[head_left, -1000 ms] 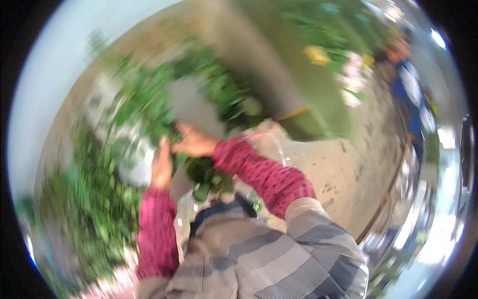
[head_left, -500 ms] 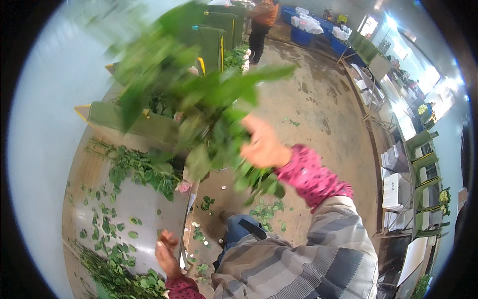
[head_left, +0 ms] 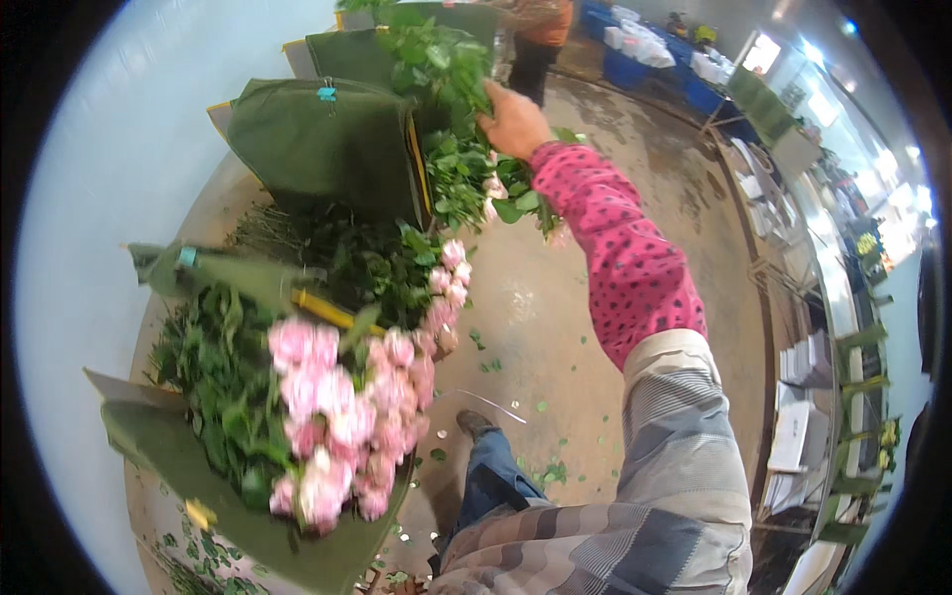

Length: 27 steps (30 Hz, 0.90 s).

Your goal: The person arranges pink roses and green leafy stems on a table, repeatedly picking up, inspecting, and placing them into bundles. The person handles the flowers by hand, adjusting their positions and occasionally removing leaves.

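My right hand (head_left: 517,121), in a pink spotted sleeve, reaches far forward and grips a leafy rose stem (head_left: 436,58). Leaves hide most of its fingers. Beneath the wrist hang more leaves and a pale pink bloom (head_left: 557,234), partly covered by the sleeve. The hand is beside a green fabric divider (head_left: 322,149) with a blue-green clip and yellow edging. Pink roses (head_left: 451,273) lie between the dividers, blooms toward the aisle. Closer to me, a big bunch of pink roses (head_left: 332,407) rests against a nearer green divider (head_left: 327,550). My left hand is out of view.
An orange-clad person (head_left: 542,30) stands ahead in the aisle. Fallen leaves dot the brown floor (head_left: 635,297). On the right runs a long bench (head_left: 838,288) with white papers. Blue bins (head_left: 625,69) stand far off.
My right hand has swung forward, carrying the leafy stem away from me. The view has shifted to the divider row and its pink roses, and my left hand has gone from view.
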Tool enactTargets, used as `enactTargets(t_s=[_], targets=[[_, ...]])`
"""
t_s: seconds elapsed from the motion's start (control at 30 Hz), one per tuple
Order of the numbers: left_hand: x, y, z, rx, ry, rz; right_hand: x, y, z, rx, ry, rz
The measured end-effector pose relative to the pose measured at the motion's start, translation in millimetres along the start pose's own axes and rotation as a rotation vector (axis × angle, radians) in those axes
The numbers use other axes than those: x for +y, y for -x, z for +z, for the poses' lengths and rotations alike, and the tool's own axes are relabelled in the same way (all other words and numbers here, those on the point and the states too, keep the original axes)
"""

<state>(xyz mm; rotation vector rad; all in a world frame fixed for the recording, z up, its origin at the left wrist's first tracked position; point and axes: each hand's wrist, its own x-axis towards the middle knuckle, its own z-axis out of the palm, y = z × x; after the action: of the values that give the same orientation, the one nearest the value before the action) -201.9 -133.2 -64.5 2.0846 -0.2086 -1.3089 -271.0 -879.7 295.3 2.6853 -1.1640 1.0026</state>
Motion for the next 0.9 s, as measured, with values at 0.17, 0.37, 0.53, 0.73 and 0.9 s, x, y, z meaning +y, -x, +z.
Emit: enactTargets(t_s=[0.17, 0.37, 0.53, 0.73, 0.9], targets=[[54, -28, 9, 0.063, -0.072, -0.149, 4, -50, 157, -0.166, 0.042, -0.108], [93, -61, 23, 0.052, -0.14, -0.208, 24, -21, 286, -0.592, 0.157, -0.156], [74, -65, 27, 0.082, -0.132, -0.213, 18, -40, 256, -0.792, -0.21, -0.088], [-48, 11, 26, 0.123, -0.271, -0.146, 6, -19, 102, -0.898, -0.189, -0.095], [-113, 29, 34, 0.153, -0.382, 0.07, 100, 166, 113, -0.602, -0.802, 0.304]])
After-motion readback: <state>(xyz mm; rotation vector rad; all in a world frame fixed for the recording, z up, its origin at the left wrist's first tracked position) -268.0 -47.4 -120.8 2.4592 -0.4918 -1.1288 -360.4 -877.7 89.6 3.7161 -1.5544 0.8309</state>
